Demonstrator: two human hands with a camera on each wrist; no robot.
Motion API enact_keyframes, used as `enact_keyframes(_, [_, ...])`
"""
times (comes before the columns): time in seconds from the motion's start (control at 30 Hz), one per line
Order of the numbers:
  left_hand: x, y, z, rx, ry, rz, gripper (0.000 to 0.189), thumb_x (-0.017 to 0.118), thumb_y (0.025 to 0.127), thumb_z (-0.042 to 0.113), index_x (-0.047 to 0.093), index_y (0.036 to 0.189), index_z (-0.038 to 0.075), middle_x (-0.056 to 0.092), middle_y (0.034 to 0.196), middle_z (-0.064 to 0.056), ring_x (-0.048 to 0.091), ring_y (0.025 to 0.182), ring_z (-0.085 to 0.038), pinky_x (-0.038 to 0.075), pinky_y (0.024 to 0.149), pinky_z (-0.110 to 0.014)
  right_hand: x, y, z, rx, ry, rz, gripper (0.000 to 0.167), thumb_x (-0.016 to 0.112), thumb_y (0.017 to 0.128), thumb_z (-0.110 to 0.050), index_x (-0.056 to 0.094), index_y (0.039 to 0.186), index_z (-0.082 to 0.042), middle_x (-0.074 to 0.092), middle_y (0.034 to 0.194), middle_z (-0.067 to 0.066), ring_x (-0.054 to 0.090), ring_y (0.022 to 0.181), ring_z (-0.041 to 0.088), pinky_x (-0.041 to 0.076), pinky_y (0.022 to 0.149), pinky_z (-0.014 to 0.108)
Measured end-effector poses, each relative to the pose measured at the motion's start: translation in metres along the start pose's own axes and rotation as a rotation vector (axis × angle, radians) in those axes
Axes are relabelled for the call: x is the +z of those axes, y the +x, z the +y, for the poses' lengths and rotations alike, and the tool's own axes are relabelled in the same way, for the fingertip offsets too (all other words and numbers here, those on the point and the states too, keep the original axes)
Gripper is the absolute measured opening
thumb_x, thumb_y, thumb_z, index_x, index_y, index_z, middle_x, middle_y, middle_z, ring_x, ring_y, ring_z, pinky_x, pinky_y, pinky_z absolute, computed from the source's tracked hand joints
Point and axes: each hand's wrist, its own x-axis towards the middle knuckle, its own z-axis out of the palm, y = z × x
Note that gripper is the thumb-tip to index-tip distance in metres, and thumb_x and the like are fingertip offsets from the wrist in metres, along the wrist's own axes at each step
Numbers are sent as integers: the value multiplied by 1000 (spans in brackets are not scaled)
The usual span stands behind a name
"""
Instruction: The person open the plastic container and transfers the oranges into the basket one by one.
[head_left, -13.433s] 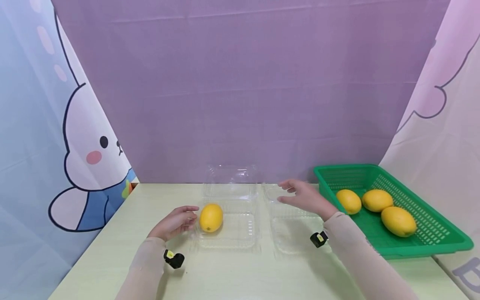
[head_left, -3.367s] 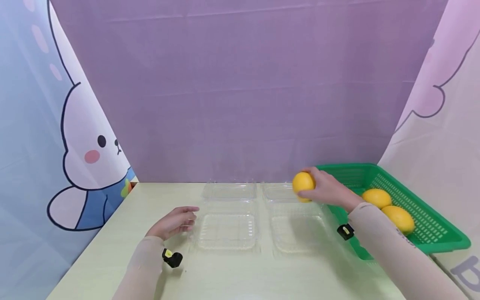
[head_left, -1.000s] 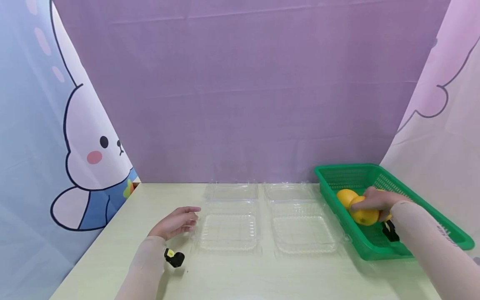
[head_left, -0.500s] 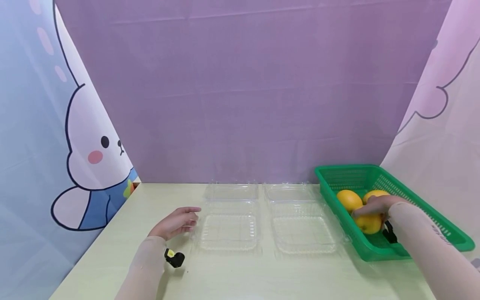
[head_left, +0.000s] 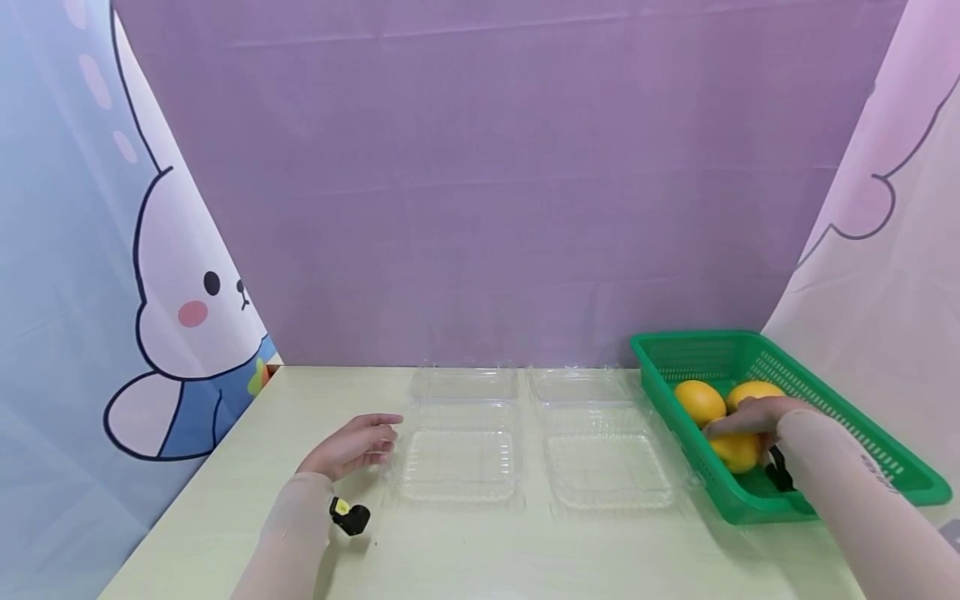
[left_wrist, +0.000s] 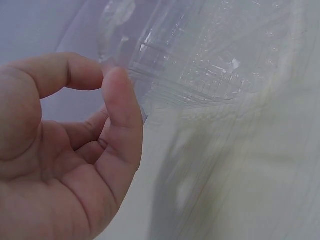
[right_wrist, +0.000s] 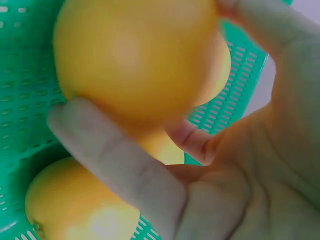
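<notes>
In the head view, my right hand [head_left: 757, 417] reaches into the green basket [head_left: 862, 450] and holds a lemon [head_left: 738, 454] low inside it. The right wrist view shows that lemon [right_wrist: 130, 60] large between thumb and fingers, with another lemon [right_wrist: 75, 200] below. Two more lemons, a left one [head_left: 699, 402] and a back one [head_left: 753, 390], lie beside the held one. My left hand [head_left: 352, 446] hovers with loosely bent fingers by the left clear plastic container [head_left: 457, 467]. In the left wrist view, its thumb and forefinger tips overlap, with nothing seen between them.
A right clear plastic container [head_left: 607, 471] stands between the left one and the basket. Both containers have lids folded back towards the purple cloth [head_left: 480, 183]. A pale table [head_left: 450, 558] carries everything, and printed cloth hangs at both sides.
The lemon from the left container is gone from there. My right hand, earlier holding a lemon above the right container, has moved right and lowered it into the basket. My left hand has stayed put.
</notes>
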Motion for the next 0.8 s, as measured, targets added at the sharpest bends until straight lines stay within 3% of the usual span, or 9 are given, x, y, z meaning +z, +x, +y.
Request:
enact_keyframes(0.13, [0, 0, 0, 5, 2, -2, 50, 54, 99, 11, 43, 145, -6, 51, 116, -18, 53, 93, -24, 53, 79, -32, -1, -1, 1, -15, -8, 16, 61, 66, 94, -47, 53, 108, 12, 58, 96, 14, 61, 88, 25, 59, 77, 41])
enact_keyframes(0.6, [0, 1, -1, 4, 1, 2, 50, 56, 98, 11, 44, 144, -6, 50, 118, -18, 53, 95, -24, 54, 80, -32, -3, -4, 1, -76, 0, 35, 44, 65, 97, -38, 57, 102, 6, 58, 93, 13, 60, 86, 25, 60, 76, 43])
enact_keyframes(0.7, [0, 2, -2, 10, 3, -6, 50, 55, 99, 11, 43, 145, -6, 51, 118, -18, 53, 94, -24, 54, 80, -32, -3, -5, 1, -72, 15, 44, 35, 65, 97, -34, 57, 91, 0, 55, 84, 9, 56, 75, 20, 58, 66, 35])
enact_keyframes(0.8, [0, 2, -2, 16, 6, -17, 50, 54, 100, 12, 42, 145, -6, 51, 116, -19, 53, 93, -24, 54, 80, -33, -2, -6, -1, -72, 21, 65, 35, 64, 98, -30, 49, 71, -12, 42, 66, 0, 41, 59, 13, 44, 53, 24])
